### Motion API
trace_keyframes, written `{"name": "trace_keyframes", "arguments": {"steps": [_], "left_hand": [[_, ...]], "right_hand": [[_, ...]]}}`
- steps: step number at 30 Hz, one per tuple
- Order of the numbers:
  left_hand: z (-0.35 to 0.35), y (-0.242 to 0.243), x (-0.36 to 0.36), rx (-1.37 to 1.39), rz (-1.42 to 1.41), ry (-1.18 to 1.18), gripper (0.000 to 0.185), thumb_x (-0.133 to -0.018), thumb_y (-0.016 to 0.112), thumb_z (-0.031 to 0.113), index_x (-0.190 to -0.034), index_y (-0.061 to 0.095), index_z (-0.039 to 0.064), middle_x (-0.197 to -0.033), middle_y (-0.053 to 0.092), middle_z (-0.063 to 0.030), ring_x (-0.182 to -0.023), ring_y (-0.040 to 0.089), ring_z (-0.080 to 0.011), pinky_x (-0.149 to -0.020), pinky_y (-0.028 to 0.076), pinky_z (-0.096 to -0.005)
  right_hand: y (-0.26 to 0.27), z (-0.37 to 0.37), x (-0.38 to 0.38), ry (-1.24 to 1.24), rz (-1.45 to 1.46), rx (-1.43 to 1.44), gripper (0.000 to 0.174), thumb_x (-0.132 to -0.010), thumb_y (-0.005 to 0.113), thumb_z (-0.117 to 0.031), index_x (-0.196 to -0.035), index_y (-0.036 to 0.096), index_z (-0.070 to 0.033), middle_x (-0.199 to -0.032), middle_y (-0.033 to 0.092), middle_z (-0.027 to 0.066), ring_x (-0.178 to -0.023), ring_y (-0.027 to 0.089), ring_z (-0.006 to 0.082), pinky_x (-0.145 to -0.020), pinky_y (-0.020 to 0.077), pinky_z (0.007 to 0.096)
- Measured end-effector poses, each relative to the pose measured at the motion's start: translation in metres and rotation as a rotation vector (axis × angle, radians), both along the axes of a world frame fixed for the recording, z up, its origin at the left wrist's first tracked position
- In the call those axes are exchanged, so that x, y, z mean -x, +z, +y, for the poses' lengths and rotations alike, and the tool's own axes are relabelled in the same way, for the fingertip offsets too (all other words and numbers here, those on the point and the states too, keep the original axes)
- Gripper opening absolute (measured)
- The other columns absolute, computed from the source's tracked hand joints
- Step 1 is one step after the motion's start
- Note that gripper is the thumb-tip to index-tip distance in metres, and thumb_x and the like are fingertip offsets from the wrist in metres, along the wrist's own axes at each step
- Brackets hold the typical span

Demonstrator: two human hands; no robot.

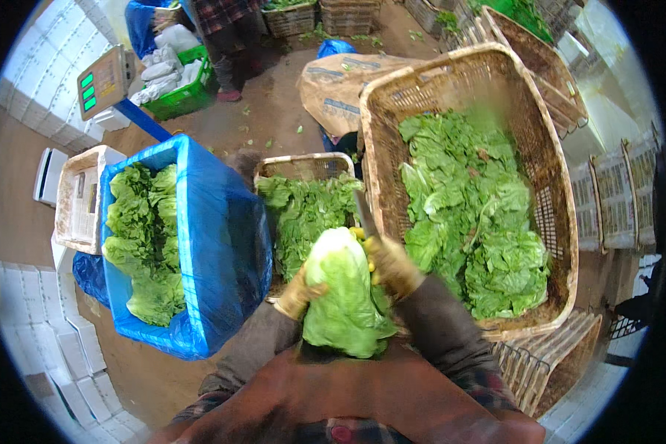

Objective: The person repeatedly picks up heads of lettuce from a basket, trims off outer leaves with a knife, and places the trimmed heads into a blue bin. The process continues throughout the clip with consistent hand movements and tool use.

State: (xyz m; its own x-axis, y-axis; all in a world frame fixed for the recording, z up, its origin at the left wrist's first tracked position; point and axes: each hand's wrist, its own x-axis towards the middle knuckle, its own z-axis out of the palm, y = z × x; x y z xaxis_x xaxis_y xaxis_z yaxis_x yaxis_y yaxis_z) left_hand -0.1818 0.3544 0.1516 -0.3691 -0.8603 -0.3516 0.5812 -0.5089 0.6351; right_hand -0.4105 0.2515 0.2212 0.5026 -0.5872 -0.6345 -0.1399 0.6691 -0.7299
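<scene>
A head of leafy lettuce [341, 294], its pale base pointing away from me, is held in front of my body. My left hand [299, 291], in a soiled yellowish glove, grips its left side. My right hand [391, 263], gloved too, holds a knife [365, 213] with the blade pointing up and away, beside the lettuce's base; its yellow fingertips are at the lettuce. Behind the lettuce, a small crate [305, 159] holds loose leaves. On the right, a large dirty plastic crate [558, 166] contains several lettuces and leaves. The blue-lined crate [186, 222] on the left holds lettuce heads.
A scale display [101, 83] on a blue post stands behind the blue-lined crate. Beyond are a green crate [180, 105] of white bags, a brown sack [333, 83] and a standing person [227, 33]. White foam boxes [77, 344] are at left; more crates [555, 355] stand lower right.
</scene>
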Motion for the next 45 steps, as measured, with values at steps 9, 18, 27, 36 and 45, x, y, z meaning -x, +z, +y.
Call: {"name": "trace_keyframes", "arguments": {"steps": [9,18,27,36,45], "left_hand": [[-0.034,0.038,-0.114,0.036,0.435,0.076,0.096,-0.086,0.073,0.049,-0.155,0.022,0.006,-0.157,0.028,-0.0152,-0.143,0.031,-0.0253,-0.117,0.027,-0.0422],[0.108,0.091,-0.221,0.434,-0.238,0.703,0.132,-0.076,0.076,0.064,-0.159,-0.014,0.017,-0.167,-0.001,-0.0161,-0.153,0.006,-0.0311,-0.122,0.008,-0.0475],[0.257,0.098,-0.338,0.204,-0.358,1.385,0.113,-0.074,0.09,0.026,-0.159,0.017,0.014,-0.149,0.043,-0.0131,-0.133,0.049,-0.03,-0.109,0.045,-0.0462],[0.223,0.094,-0.406,0.244,-0.431,1.425,0.129,-0.064,0.096,0.031,-0.159,0.013,0.006,-0.155,0.035,-0.0156,-0.14,0.039,-0.0285,-0.114,0.036,-0.0425],[0.251,0.101,-0.384,0.171,-0.936,1.022,0.118,-0.059,0.097,0.029,-0.156,0.031,0.012,-0.157,0.034,-0.0166,-0.146,0.031,-0.0311,-0.119,0.028,-0.0441]], "right_hand": [[0.075,-0.057,-0.073,0.171,0.24,0.885,0.092,-0.084,0.068,-0.066,-0.142,0.048,0.002,-0.14,0.055,0.0235,-0.134,0.05,0.0314,-0.108,0.0417,0.0395],[0.043,0.005,-0.266,0.388,-0.38,0.287,0.064,-0.09,0.073,-0.039,-0.136,0.054,0.001,-0.126,0.065,0.0152,-0.115,0.064,0.0248,-0.101,0.05,0.0385],[0.061,0.121,-0.587,0.877,-0.04,1.233,0.076,-0.081,0.078,-0.044,-0.142,0.051,-0.007,-0.143,0.052,0.0205,-0.133,0.05,0.0335,-0.11,0.0399,0.0391],[0.067,0.061,-0.647,0.952,-0.22,0.504,0.053,-0.088,0.075,-0.032,-0.131,0.06,-0.005,-0.107,0.068,0.0086,-0.094,0.065,0.0199,-0.083,0.0522,0.0335],[0.107,0.072,-0.598,1.41,-0.039,0.78,0.025,-0.085,0.076,-0.028,-0.088,0.069,-0.003,-0.069,0.062,0.0025,-0.062,0.056,0.0131,-0.06,0.0478,0.0323]]}}
